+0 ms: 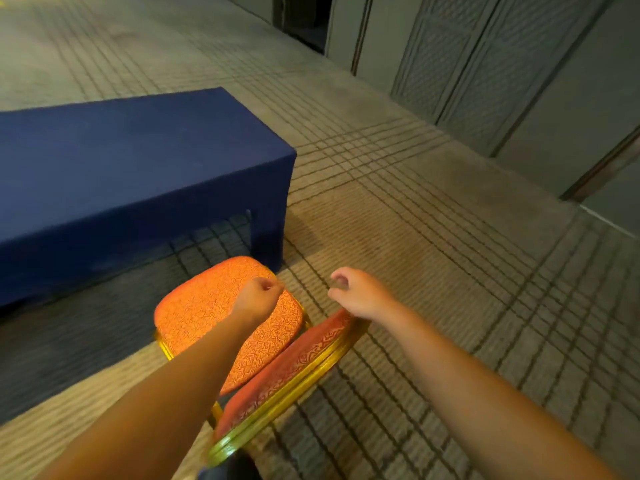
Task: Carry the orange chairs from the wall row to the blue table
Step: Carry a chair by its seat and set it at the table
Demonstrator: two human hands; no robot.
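An orange chair (204,310) with a patterned seat and a gold frame stands on the carpet just in front of the blue table's near corner. Its backrest is closest to me. The blue table (121,161), draped to the floor in blue cloth, fills the left of the view. My left hand (258,296) hovers over the seat with its fingers curled into a fist, holding nothing. My right hand (356,293) hangs just above the right end of the backrest, fingers loosely curled, touching nothing.
Patterned beige carpet (433,271) stretches to the right and beyond the table. Grey wall panels (485,74) and a dark doorway (304,19) run along the far right. A dark shoe (239,467) shows at the bottom edge behind the chair.
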